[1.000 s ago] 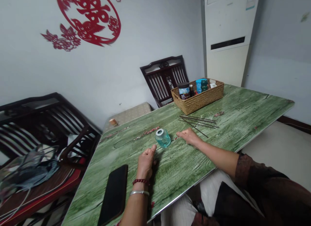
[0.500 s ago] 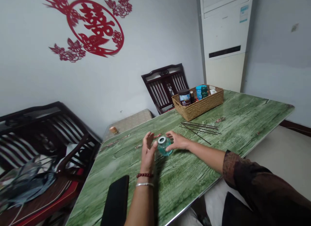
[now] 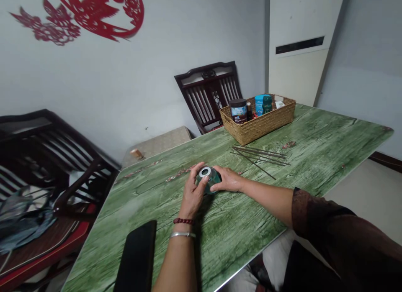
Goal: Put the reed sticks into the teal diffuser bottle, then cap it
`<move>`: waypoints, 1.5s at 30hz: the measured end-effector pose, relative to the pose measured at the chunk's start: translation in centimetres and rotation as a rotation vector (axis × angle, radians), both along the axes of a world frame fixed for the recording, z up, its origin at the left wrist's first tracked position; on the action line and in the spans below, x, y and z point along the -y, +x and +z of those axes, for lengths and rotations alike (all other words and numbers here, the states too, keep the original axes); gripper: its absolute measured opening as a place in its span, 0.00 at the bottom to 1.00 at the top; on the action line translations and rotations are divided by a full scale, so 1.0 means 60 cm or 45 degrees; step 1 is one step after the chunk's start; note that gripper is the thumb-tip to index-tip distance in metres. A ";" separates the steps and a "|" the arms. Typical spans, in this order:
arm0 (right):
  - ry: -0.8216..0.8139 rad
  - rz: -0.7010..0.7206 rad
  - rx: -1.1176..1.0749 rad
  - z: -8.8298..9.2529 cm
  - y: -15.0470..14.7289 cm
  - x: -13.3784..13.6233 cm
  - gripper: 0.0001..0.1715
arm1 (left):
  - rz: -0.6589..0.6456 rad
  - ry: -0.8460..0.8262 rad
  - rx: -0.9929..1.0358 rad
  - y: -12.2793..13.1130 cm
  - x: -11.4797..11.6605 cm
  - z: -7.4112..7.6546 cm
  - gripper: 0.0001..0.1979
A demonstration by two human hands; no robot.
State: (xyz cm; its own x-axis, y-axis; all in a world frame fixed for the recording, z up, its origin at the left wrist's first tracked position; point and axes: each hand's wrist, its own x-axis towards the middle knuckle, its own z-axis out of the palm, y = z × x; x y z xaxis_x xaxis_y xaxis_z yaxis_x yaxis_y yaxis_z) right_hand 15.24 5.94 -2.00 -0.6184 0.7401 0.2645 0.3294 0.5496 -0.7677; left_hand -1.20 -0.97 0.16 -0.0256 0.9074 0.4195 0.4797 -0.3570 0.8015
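Left hand (image 3: 191, 195) half-curled round the left side of a teal glass jar (image 3: 211, 178), thumb at its front. Right hand (image 3: 230, 180) cupped on the right side, thumb also forward; both have hold of the jar, mid-frame. Pale ring (image 3: 201, 173) on top, uncovered. Whether the base meets the green tabletop (image 3: 245, 225): cannot tell. Remainder, left to right: dark wooden armchair (image 3: 75, 142), left edge; black phone (image 3: 136, 256), lower left, on tabletop; thin dark sticks (image 3: 260, 151), partly crossed, right of centre; woven basket (image 3: 266, 126) with containers (image 3: 238, 112), just beyond.
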 end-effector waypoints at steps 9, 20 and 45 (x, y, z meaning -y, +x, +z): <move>-0.031 -0.003 0.007 0.002 0.001 0.005 0.42 | -0.004 0.016 0.254 0.003 0.012 0.008 0.34; -0.065 0.021 0.016 0.009 0.005 0.007 0.43 | 0.221 -0.022 0.579 -0.003 0.011 0.008 0.31; -0.036 0.028 -0.005 0.002 0.002 0.003 0.42 | 0.022 0.033 0.558 -0.010 0.006 -0.002 0.35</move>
